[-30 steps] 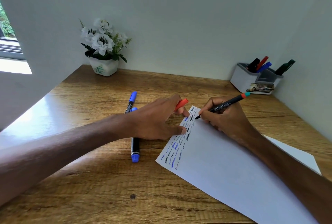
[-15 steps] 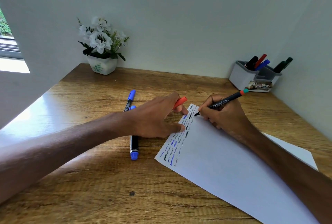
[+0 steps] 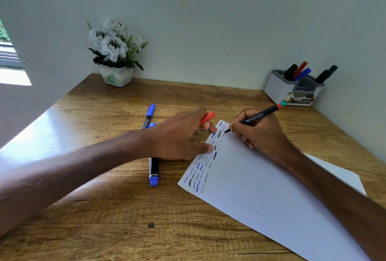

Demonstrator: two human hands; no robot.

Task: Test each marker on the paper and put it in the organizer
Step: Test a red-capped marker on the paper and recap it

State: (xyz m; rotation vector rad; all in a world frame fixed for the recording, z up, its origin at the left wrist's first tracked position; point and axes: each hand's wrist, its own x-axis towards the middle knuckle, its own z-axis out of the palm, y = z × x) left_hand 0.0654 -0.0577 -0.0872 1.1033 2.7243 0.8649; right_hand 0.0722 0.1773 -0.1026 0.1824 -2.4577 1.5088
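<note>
Head view: test stroke in progress, uncapped tip at paper corner.
R hand (image 3: 263,133) pinches slim black marker w/ orange-teal end (image 3: 257,117), tip touching far-left corner of white paper sheet (image 3: 261,187). L hand (image 3: 177,135) grips orange cap (image 3: 206,118), thumb pressing sheet edge. Risks (est.): tip near edge, may run onto wooden desk (image 3: 104,208); cap may slip. Grey-white plastic organizer (image 3: 279,91) sits well apart, back-right corner.

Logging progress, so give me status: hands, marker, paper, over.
Right hand grips marker, tip on paper. Left hand pinches cap, presses paper. Two blue markers lie by left hand; path to organizer looks open.
</note>
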